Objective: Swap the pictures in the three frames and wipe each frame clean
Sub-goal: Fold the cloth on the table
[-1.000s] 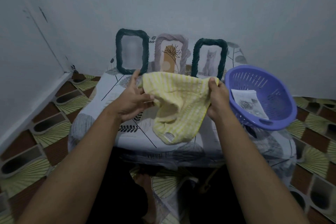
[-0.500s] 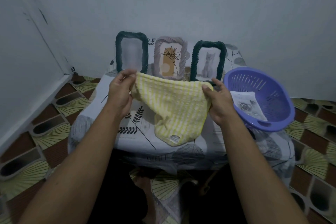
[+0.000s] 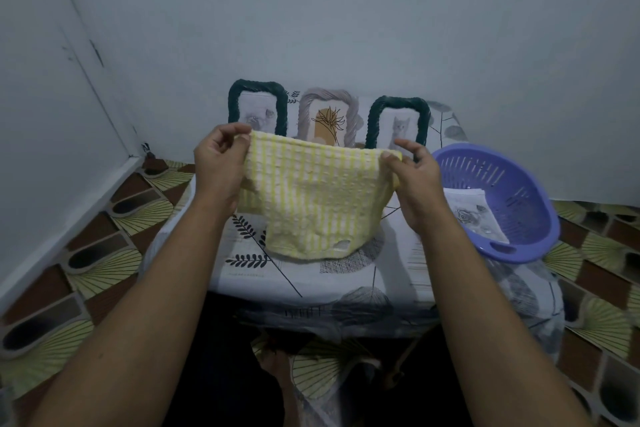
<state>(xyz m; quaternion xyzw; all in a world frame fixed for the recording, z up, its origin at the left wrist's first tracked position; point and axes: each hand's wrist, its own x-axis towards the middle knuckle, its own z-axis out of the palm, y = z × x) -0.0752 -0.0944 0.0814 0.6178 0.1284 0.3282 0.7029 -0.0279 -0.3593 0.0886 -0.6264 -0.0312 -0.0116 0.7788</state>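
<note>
A yellow-and-white striped cloth (image 3: 311, 204) hangs spread between my hands above the table. My left hand (image 3: 218, 163) pinches its upper left corner and my right hand (image 3: 412, 177) pinches its upper right corner. Behind the cloth three frames stand against the wall: a dark green frame (image 3: 258, 107) on the left with a pale picture, a grey frame (image 3: 329, 114) in the middle with a plant picture, and a dark green frame (image 3: 400, 121) on the right with a kitten picture. The cloth hides the frames' lower parts.
A purple plastic basket (image 3: 498, 204) sits at the table's right edge with a printed picture sheet (image 3: 472, 218) inside. The small table (image 3: 311, 277) wears a leaf-patterned cover. Walls close in behind and to the left; patterned tiles cover the floor.
Both hands have raised the cloth and pulled it wider and flatter, so it now covers the bottoms of the frames.
</note>
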